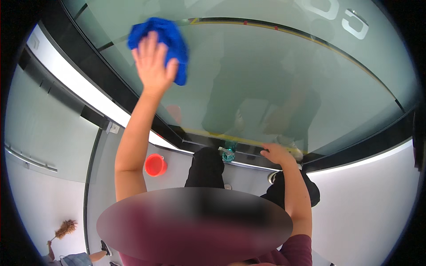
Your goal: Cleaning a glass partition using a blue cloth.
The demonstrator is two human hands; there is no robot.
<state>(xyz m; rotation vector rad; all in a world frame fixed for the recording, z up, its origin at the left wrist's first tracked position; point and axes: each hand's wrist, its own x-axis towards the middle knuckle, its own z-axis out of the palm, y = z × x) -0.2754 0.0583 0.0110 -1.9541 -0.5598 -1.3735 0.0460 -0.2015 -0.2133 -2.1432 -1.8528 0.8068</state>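
Note:
My left hand lies spread over a bunched blue cloth, pressing it to the upper left part of a large glass panel. Lower right, my right hand is at the panel's bottom edge, thumb and forefinger apart, with nothing seen in it. Whether its fingers touch the dark bottom frame is hard to tell. A teal spray bottle with a pale nozzle stands by that frame, between my knees.
A red bucket is on the grey floor, left of my leg. Dark framing borders the glass at left. Behind me at lower left, another person holds a brown feather duster near a glass door with a metal handle.

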